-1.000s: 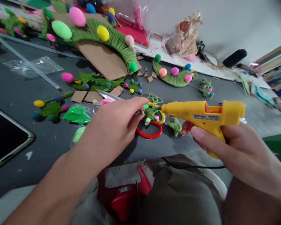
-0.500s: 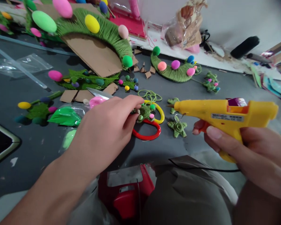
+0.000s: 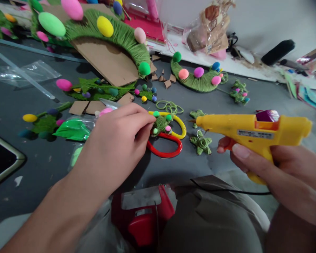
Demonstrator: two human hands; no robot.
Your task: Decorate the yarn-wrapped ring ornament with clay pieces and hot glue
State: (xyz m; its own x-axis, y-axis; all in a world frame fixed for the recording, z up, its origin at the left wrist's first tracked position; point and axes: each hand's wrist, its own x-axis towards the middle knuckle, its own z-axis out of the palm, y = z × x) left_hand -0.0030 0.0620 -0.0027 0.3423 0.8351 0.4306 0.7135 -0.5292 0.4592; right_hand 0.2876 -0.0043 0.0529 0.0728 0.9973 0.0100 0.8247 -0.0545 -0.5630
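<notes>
My left hand [image 3: 123, 140] pinches a small green yarn-wrapped star [image 3: 162, 123] by its left edge, over the scissors [image 3: 165, 154]. Small green and pink balls sit on the star's points. The scissors have one red and one yellow handle loop, and their blades are hidden under my hand. In my right hand [image 3: 274, 168] is a yellow hot glue gun [image 3: 234, 121], its nozzle pointing left and my fingers at the orange trigger. Below the nozzle lies another green yarn star [image 3: 201, 142] without balls, with a metal ring at its top; a further green piece [image 3: 197, 116] lies partly behind the nozzle.
A green yarn-wrapped crescent [image 3: 195, 82] with coloured balls lies farther back; a larger one [image 3: 121, 38] rests on cardboard [image 3: 102, 59] at the left. Bags of green material [image 3: 73, 129] are beside my left wrist. The glue gun's black cord [image 3: 231, 190] runs across my lap.
My left hand has tilted the star, so its face and balls show more fully now. The glue gun has stayed almost in place. The whole view has shifted slightly.
</notes>
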